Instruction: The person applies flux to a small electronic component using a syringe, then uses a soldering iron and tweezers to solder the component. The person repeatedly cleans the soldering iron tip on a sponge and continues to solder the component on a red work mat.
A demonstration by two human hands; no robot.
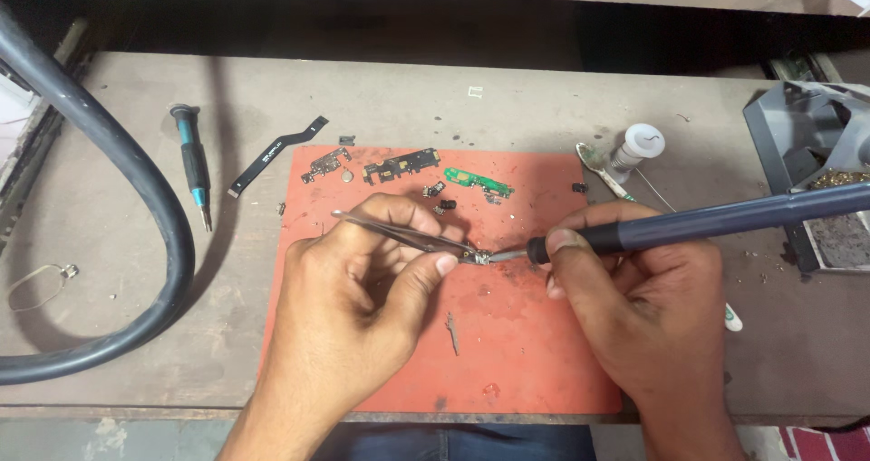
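1. Hard to read from my feed: the small part (478, 258) at mat centre is tiny, mostly covered by the tweezer tips and the iron tip. I can't tell what kind of component it is.
2. Left hand (362, 280) is clenched around metal tweezers (399, 232); their tips meet the part. Thumb and forefinger hide the middle of the tweezers.
3. Right hand (634, 289) grips a dark soldering iron (707, 221) like a pen, its tip touching the part from 3 o'clock. The iron's rear end runs off frame at the right edge.
4. Both forearms are cut off at the bottom edge.
5. The red mat (507, 352) lies on the worn bench (118, 334); my hands cover much of its middle.
6. On the mat at 12 o'clock from the part: a green circuit board (478, 182), dark board strips (401, 164), small loose bits too small to name.
7. 10 o'clock, off the mat: a black flex cable (276, 155), then a teal-handled screwdriver (193, 164).
8. 1 o'clock: a small white bottle (637, 146), lying near the mat corner.
9. 3 o'clock: a grey iron stand (807, 153), partly cut off.
10. 9 o'clock: a thick black hose (136, 180) curving across the bench, both ends out of frame.
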